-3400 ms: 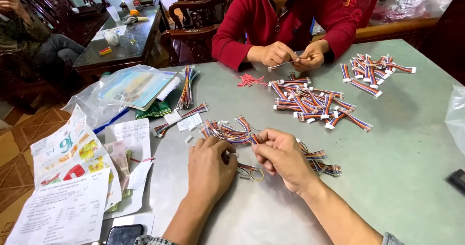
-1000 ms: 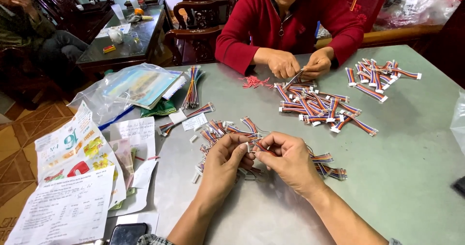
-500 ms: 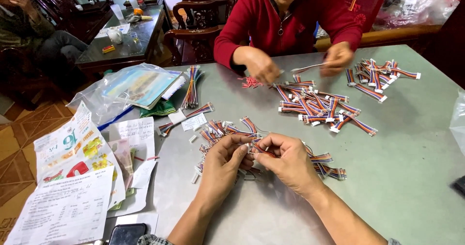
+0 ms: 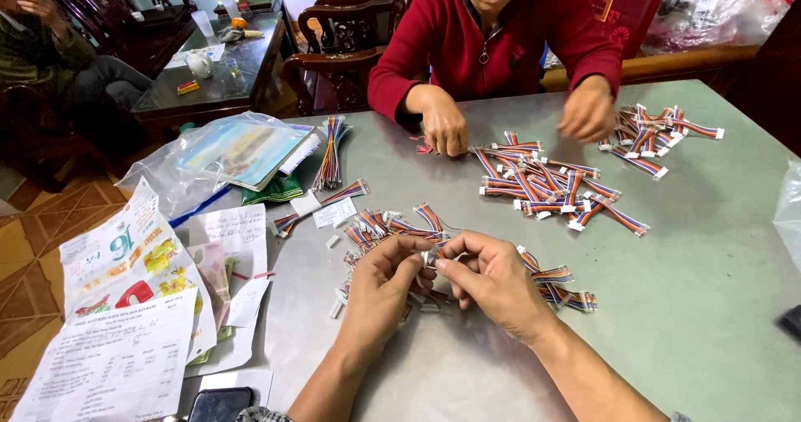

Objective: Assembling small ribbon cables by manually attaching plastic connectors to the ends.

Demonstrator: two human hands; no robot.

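Note:
My left hand [image 4: 385,282] and my right hand [image 4: 491,277] meet over the grey table [image 4: 709,305], fingertips pinched together on a small white connector of a multicoloured wire harness [image 4: 430,259]. A loose heap of the same short striped wire harnesses [image 4: 392,226] lies just beyond my hands, and a few more harnesses [image 4: 561,287] lie to the right of them. Across the table a person in a red jacket [image 4: 501,46] has both hands on another heap of harnesses [image 4: 546,180].
A third pile of harnesses [image 4: 655,134] sits at the far right. A bundle of long wires [image 4: 330,151], a plastic bag with booklets [image 4: 225,151] and papers [image 4: 125,305] lie at the left. A phone [image 4: 219,405] is at the near edge. Another person [image 4: 50,46] sits far left.
My hands have come together over the heap and stay pinched on one harness. The person opposite has spread both hands apart, the right one toward the far pile.

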